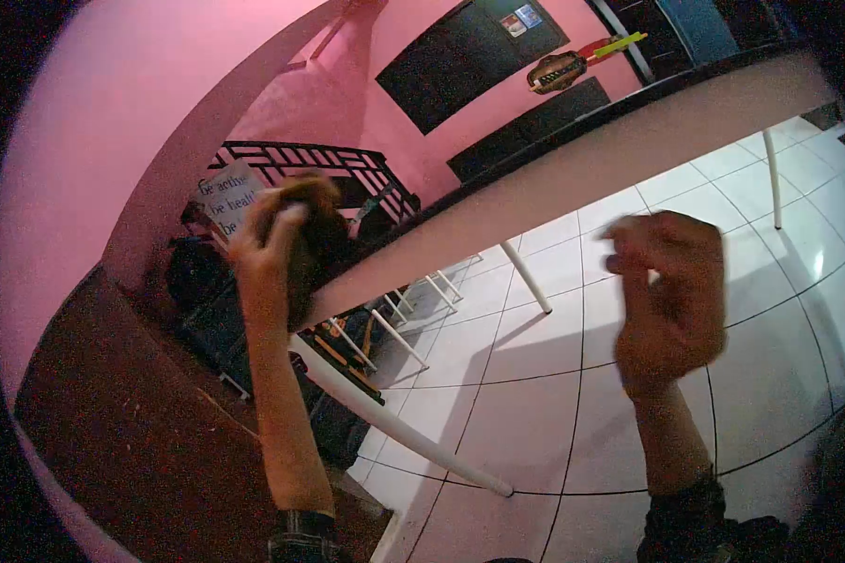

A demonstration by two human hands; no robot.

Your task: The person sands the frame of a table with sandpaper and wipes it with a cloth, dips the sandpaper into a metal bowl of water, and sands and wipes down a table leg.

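Left hand (270,230): fingers appear closed round dark-brown thing (324,230); blurred, identity unclear. Thing near left end of table (573,169); contact unclear. Right hand (676,291): well apart, against white floor tiles (526,422), fingers bent; cannot tell if pinching anything. Step, judged: one-handed handling. Two-handed move would call for right hand brought across, left grip steady.

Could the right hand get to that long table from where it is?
Probably yes: nothing visible blocks the way between the right hand and the table, though one view can't settle the distance.
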